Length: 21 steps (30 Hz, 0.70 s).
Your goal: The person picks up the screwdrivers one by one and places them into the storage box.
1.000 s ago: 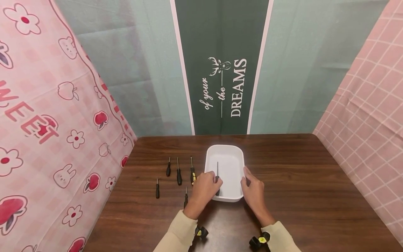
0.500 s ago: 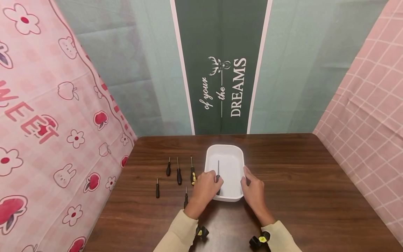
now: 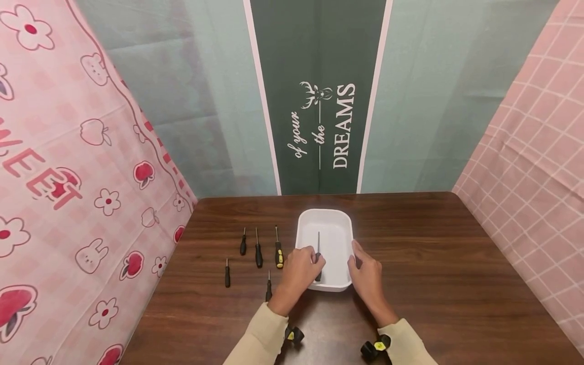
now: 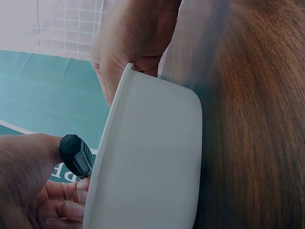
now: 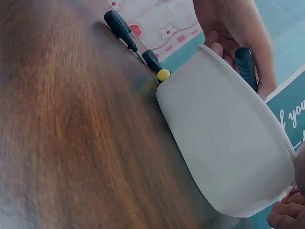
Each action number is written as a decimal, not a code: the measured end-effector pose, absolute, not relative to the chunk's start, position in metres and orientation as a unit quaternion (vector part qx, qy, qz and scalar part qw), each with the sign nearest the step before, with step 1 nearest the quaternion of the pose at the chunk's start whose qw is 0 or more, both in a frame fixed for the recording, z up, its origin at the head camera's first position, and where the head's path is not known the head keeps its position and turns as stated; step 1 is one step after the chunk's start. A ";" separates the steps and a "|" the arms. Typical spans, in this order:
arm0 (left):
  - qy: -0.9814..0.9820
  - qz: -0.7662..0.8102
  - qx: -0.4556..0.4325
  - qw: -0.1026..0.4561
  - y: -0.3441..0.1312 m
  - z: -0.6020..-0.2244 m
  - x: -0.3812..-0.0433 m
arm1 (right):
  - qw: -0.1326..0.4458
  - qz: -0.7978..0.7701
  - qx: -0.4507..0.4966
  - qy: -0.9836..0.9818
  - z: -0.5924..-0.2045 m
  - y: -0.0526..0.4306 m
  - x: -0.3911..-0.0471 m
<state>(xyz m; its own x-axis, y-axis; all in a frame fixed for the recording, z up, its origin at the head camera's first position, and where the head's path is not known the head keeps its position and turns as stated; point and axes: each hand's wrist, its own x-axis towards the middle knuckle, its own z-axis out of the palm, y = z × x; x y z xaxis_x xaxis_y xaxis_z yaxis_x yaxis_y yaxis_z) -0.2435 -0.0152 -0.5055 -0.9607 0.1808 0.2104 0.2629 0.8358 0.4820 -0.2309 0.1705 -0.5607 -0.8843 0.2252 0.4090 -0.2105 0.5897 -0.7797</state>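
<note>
- Black-handled and slim: holds a screwdriver [image 3: 318, 257] over the left half of a white tray [image 3: 336, 258], shaft pointing toward the far end, handle above the rim in the right wrist view.
- Pinches that handle between thumb and curled fingers of the left hand [image 3: 297, 268]; cannot tell about contact with the tray's floor.
- Grips the tray's right side with the right hand [image 3: 367, 276], fingers narrow around rim and wall.
- Judging by looks, should feel light and rigid, probably heavier toward the handle; unlikely to bend or break in a grasp.
- Best to take hold at the handle, ridged in the left wrist view and so likely secure; better to avoid the thin shaft, probably smooth and prone to twist.
- For the tray, light and stiff by appearance, perhaps easy to slide on the tabletop [image 3: 424, 263]; best to steady by the rim.
- To the left, on the tabletop: four black screwdrivers [image 3: 258, 256] and a yellow-and-black one [image 3: 279, 257].
</note>
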 end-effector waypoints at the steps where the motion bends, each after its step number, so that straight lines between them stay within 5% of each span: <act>1: -0.954 -0.265 -0.116 0.076 -0.015 -0.506 -0.244 | 0.242 0.453 -0.004 -0.858 -0.561 0.170 -0.231; 21: -0.957 -0.264 -0.109 0.058 -0.011 -0.513 -0.246 | 0.238 0.451 -0.003 -0.860 -0.561 0.170 -0.232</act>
<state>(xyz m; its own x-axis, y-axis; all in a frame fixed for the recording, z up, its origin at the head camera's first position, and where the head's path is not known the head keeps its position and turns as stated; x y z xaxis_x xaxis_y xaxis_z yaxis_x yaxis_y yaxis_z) -0.2465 -0.0108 -0.5134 -0.9696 0.1769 0.1690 0.2385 0.8373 0.4920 -0.2317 0.1698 -0.5610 -0.8864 0.2201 0.4071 -0.2094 0.5938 -0.7769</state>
